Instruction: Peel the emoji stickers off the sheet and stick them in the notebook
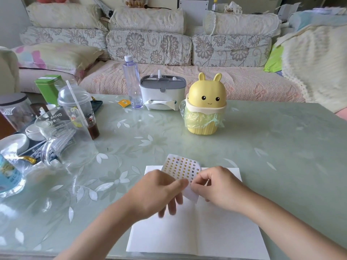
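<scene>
The sticker sheet (181,168) is held above the notebook (216,231), at its far edge. My left hand (155,192) grip pinches the sheet; right hand (216,184) grip narrow, nipping its near edge. I'd hold it taut, nail under one sticker corner, peel slow.

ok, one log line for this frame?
phase: peeling | left hand: holds sticker sheet | right hand: pinches its edge | notebook: open, under hands | page: no stickers visible
</scene>
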`<state>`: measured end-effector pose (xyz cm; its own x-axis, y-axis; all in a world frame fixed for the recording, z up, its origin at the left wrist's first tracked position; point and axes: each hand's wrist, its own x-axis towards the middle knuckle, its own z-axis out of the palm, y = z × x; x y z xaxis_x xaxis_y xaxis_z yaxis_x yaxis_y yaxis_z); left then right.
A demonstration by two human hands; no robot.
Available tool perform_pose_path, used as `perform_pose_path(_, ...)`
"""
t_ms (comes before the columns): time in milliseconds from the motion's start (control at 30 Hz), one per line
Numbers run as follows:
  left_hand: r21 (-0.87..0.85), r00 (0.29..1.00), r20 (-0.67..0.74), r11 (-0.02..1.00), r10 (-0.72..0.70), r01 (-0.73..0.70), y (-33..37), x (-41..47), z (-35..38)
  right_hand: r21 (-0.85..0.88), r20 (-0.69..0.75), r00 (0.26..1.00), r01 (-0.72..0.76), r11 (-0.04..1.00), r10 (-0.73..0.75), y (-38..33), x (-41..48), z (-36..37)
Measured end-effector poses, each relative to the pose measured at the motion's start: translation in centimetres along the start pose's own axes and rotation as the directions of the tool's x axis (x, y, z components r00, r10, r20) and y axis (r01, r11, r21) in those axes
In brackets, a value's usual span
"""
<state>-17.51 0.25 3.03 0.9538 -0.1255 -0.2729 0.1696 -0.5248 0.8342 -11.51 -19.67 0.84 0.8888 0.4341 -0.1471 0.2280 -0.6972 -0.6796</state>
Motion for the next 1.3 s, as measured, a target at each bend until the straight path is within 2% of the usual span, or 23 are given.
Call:
perform_pose_path(33,0.035,0.992,-0.099,0.996,0.082,-0.079,-0.3,0.3,0.1,-0.039,0.017,1.000,0.005,0.999,-0.004,0.0,0.0,0.1)
perform_pose_path(100,0.236,0.900,-0.309,0.941,0.308,-0.241,-1.2,1.3,0.6,-0.144,0.040,0.999,0.021,0.989,-0.015,0.1,-0.1,0.5)
perform_pose_path(133,0.351,0.849,-0.335,0.890,0.409,-0.290,-1.8,1.8,1.0,-0.167,0.040,0.999,0.030,0.985,-0.023,0.1,-0.2,0.7)
perform_pose_path(200,0.525,0.832,-0.244,0.789,0.499,-0.319,-3.0,2.8,1.7,-0.156,0.036,0.998,0.047,0.987,-0.042,0.3,-0.1,1.0)
perform_pose_path(267,0.610,0.869,-0.118,0.726,0.480,-0.318,-4.3,3.6,2.3,-0.146,0.025,0.997,0.073,0.987,-0.070,0.5,-0.2,1.2)
perform_pose_path(333,0.620,0.904,-0.058,0.725,0.425,-0.301,-4.5,3.7,2.4,-0.159,0.009,0.995,0.098,0.982,-0.098,0.5,-0.4,1.3)
perform_pose_path(433,0.623,0.915,-0.083,0.737,0.395,-0.262,-4.4,3.8,2.5,-0.160,-0.059,0.987,0.137,0.978,-0.148,0.5,-1.0,0.9)
perform_pose_path(500,0.638,0.919,-0.131,0.741,0.373,-0.209,-4.3,3.9,2.6,-0.134,-0.206,0.967,0.127,0.983,-0.153,1.0,-1.2,-0.1)
perform_pose_path(567,0.659,0.918,-0.169,0.734,0.359,-0.166,-4.1,3.9,2.6,-0.192,-0.342,0.927,0.089,0.977,-0.151,2.3,-1.2,-1.4)
perform_pose_path(633,0.663,0.917,-0.181,0.732,0.357,-0.154,-4.0,3.9,2.7,-0.300,-0.384,0.906,0.063,0.952,-0.181,3.8,-1.5,-2.1)
perform_pose_path(733,0.662,0.919,-0.169,0.731,0.357,-0.162,-3.9,4.1,2.9,-0.475,-0.348,0.883,0.124,0.871,-0.316,5.9,-2.0,-1.5)
perform_pose_path(867,0.675,0.919,-0.149,0.717,0.364,-0.174,-3.7,4.4,3.2,-0.619,-0.336,0.767,0.257,0.742,-0.547,7.7,-1.8,-0.5)
perform_pose_path(933,0.676,0.919,-0.140,0.714,0.369,-0.184,-3.6,4.5,3.4,-0.667,-0.300,0.733,0.297,0.683,-0.611,8.1,-1.5,-0.4)
perform_pose_path(1000,0.678,0.919,-0.130,0.710,0.371,-0.190,-3.5,4.6,3.6,-0.688,-0.241,0.755,0.310,0.656,-0.609,8.3,-1.3,-0.3)
perform_pose_path(1133,0.681,0.917,-0.130,0.706,0.378,-0.194,-3.5,4.6,3.6,-0.669,-0.144,0.830,0.319,0.671,-0.538,8.4,-1.2,-1.1)
perform_pose_path(1300,0.681,0.919,-0.125,0.706,0.374,-0.194,-3.5,4.6,3.6,-0.694,-0.043,0.867,0.331,0.639,-0.496,8.3,-2.6,-1.7)
